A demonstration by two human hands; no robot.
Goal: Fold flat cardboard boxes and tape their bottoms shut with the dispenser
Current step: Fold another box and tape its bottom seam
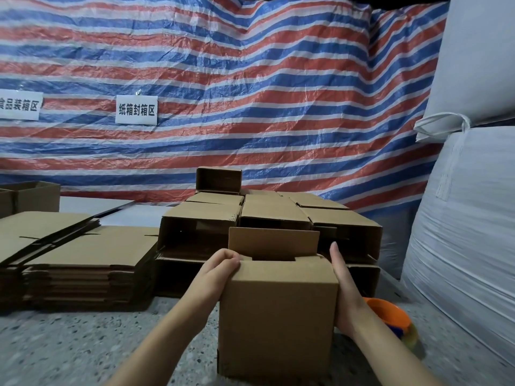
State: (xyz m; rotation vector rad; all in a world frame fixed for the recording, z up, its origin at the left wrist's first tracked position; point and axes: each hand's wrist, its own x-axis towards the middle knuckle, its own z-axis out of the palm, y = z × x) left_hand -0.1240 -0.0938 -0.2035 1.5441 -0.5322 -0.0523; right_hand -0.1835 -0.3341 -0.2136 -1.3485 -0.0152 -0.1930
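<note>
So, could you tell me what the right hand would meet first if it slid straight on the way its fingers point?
Probably the stacked folded boxes just beyond the fingertips. The right hand lies flat along the side of the held box, pointing away from the person; depth is unclear, so the gap is hard to judge.

Bare speckled surface open front-left. Flat cardboard stack blocks the left. Folded boxes wall off the back, just behind the held box. Right: tape dispenser near the wrist, white sacks beyond.
</note>
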